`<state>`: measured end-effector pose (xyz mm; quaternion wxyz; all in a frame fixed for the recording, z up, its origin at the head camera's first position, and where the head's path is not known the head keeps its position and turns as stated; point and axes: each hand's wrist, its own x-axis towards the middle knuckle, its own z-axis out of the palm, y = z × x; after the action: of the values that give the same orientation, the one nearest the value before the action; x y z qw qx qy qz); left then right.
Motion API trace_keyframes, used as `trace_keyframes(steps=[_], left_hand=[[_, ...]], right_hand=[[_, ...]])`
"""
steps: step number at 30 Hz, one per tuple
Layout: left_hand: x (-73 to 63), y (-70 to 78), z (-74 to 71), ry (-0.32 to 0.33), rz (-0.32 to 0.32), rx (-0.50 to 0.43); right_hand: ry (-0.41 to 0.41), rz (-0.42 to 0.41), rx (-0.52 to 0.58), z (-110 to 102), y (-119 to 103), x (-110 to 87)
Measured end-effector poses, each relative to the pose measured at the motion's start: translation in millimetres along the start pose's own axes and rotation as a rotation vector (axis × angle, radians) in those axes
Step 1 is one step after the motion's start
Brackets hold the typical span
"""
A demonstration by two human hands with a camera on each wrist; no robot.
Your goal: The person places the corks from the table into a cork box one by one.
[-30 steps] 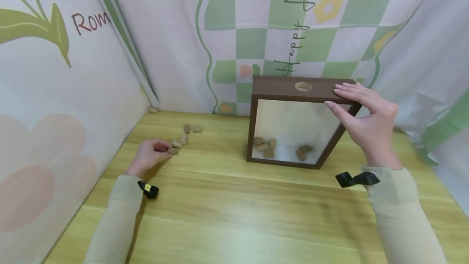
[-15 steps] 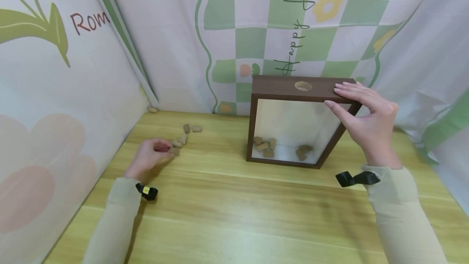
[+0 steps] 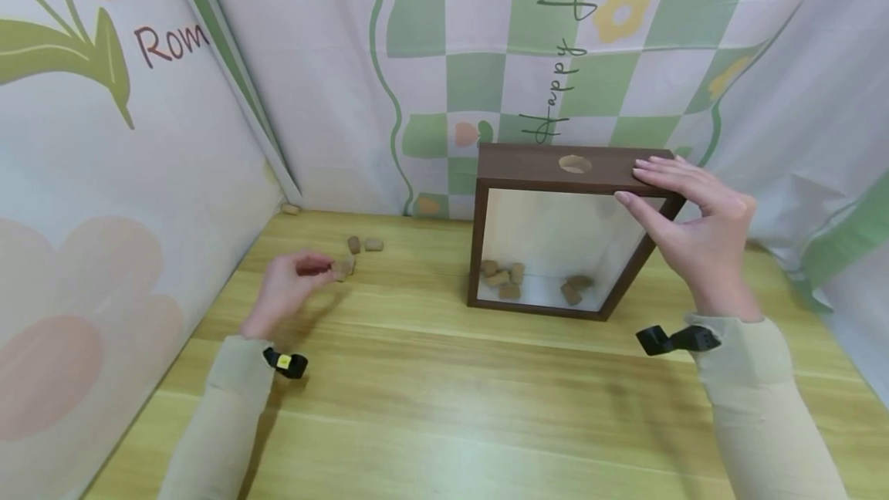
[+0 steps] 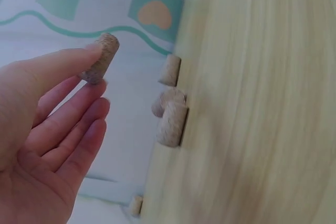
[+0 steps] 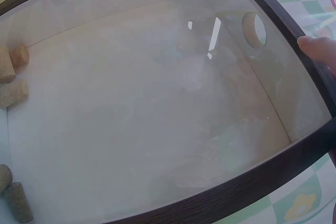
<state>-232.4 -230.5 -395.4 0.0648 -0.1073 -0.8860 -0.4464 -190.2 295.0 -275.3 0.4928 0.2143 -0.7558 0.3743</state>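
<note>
A wine cork (image 4: 106, 53) is pinched between the thumb and fingers of my left hand (image 3: 286, 288), held up off the table. Beyond it, several more corks (image 4: 172, 125) lie on the wood, two of them touching in the left wrist view. My right hand (image 3: 704, 234) grips the upper right corner of a brown shadow box (image 3: 517, 164), thumb at the front edge and fingers over the top. The box stands upright with a clear front and a round hole (image 3: 575, 164) in its top. Several corks (image 3: 498, 278) lie inside along its bottom.
Another cork (image 3: 290, 208) lies at the table's far left corner. The wooden table (image 3: 444, 407) meets a printed curtain (image 3: 479, 83) behind the box and a patterned cloth wall (image 3: 139, 253) on the left.
My left hand has picked a cork up from the small group and raised it slightly, moving a little to the right. The right hand and the box have stayed put.
</note>
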Motion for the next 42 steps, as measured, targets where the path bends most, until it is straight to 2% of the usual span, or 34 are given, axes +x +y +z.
trace_keyframes(steps=[5, 10, 20, 26, 29, 34, 42], left_hand=[[-0.4, 7.8, 3.6, 0.033, 0.019, -0.025], [0.3, 14.3, 7.2, 0.037, 0.046, -0.041], [0.7, 34.8, 15.3, 0.0, 0.128, -0.017], [1.7, 45.1, 22.9, -0.025, 0.149, -0.055], [3.5, 51.7, 27.0, -0.033, 0.165, -0.069], [9.2, 66.0, 36.7, -0.039, 0.209, -0.1], [12.1, 89.0, 61.8, -0.106, 0.258, -0.143]], right_hand=[[-0.009, 0.001, -0.006, 0, 0, 0.2], [-0.004, 0.002, -0.009, 0, -1, -0.1], [0.007, 0.001, 0.0, 1, -14, 2.1], [0.002, 0.003, -0.011, 1, -6, 0.7], [0.003, 0.007, -0.005, 1, -9, 0.8], [0.005, 0.008, 0.005, 1, -22, 2.1], [0.003, 0.013, 0.0, 1, -3, -0.3]])
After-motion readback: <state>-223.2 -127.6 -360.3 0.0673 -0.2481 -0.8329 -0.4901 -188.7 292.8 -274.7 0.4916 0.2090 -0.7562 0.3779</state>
